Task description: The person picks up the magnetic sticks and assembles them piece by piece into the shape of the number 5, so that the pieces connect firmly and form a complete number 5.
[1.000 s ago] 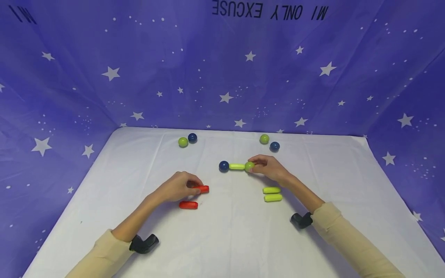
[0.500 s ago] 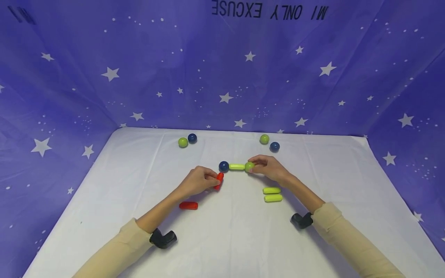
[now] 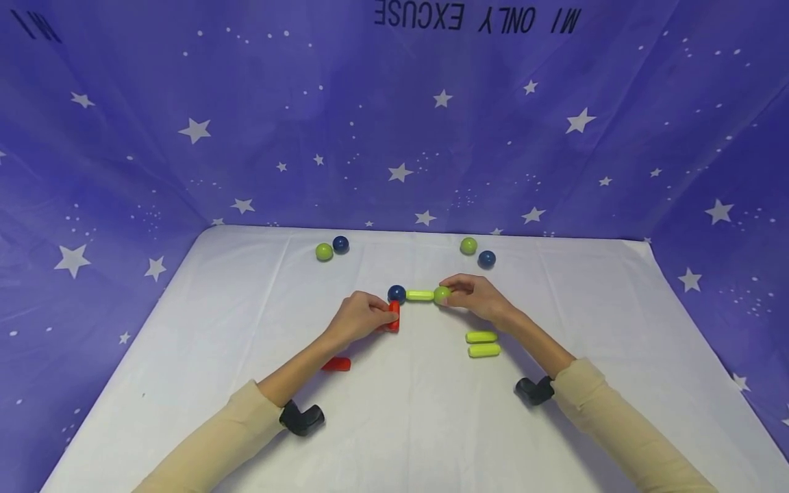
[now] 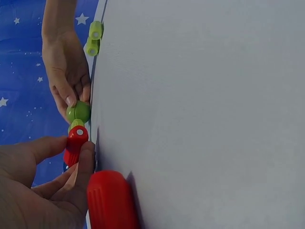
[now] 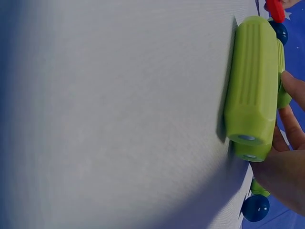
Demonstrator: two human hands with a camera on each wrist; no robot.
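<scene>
My left hand [image 3: 359,319] pinches a red rod [image 3: 394,318] between thumb and fingers. The rod's far end meets a dark blue ball [image 3: 397,294]; whether they are joined I cannot tell. From that ball a yellow-green rod [image 3: 420,296] runs right to a green ball [image 3: 442,296], all in one line on the table. My right hand [image 3: 474,298] holds the green ball between thumb and fingers. In the left wrist view, the end of the held red rod [image 4: 77,142] faces the camera. A second red rod [image 3: 337,364] lies partly behind the left forearm.
Two more yellow-green rods [image 3: 483,344] lie side by side near the right forearm. At the back left sit a green ball [image 3: 324,252] and a blue ball [image 3: 341,244]. Another green ball [image 3: 469,246] and blue ball [image 3: 487,259] sit at the back right, before a starry purple cloth [image 3: 401,137].
My left hand has lifted one red rod, carried it right and away from me, and turned it lengthwise against the blue ball. My right hand has stayed on the green ball.
</scene>
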